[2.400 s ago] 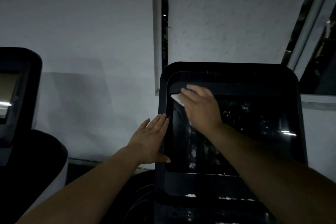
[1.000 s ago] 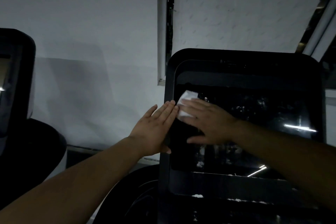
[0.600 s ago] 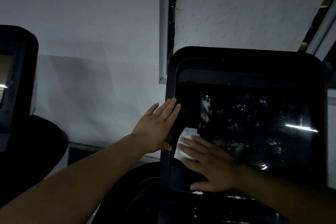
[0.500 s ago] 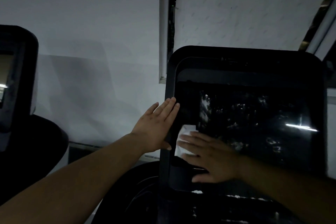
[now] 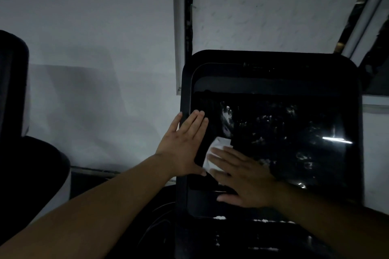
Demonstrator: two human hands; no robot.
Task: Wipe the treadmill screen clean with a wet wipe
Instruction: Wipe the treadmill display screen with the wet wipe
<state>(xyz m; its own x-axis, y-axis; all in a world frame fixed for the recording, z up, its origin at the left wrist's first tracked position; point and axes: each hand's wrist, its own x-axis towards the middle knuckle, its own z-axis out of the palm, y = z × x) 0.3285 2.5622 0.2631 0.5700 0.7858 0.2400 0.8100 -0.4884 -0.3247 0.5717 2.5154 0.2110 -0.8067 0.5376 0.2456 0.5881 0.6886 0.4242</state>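
The treadmill screen (image 5: 294, 132) is a dark glossy panel in a black rounded frame, right of centre, streaked with pale wet smears. My right hand (image 5: 242, 176) lies flat on its lower left part and presses a white wet wipe (image 5: 217, 147) against the glass; the wipe shows just above my fingertips. My left hand (image 5: 183, 149) rests flat, fingers together, on the left edge of the frame, and holds nothing.
A second dark treadmill console (image 5: 12, 94) stands at the far left. A pale wall (image 5: 94, 48) with a window frame strip (image 5: 179, 27) is behind the screen. The console's lower black panel (image 5: 231, 235) carries small white specks.
My right hand swept the wipe from the upper left of the screen down to its lower left, then back up a little. My left hand stayed on the frame's edge.
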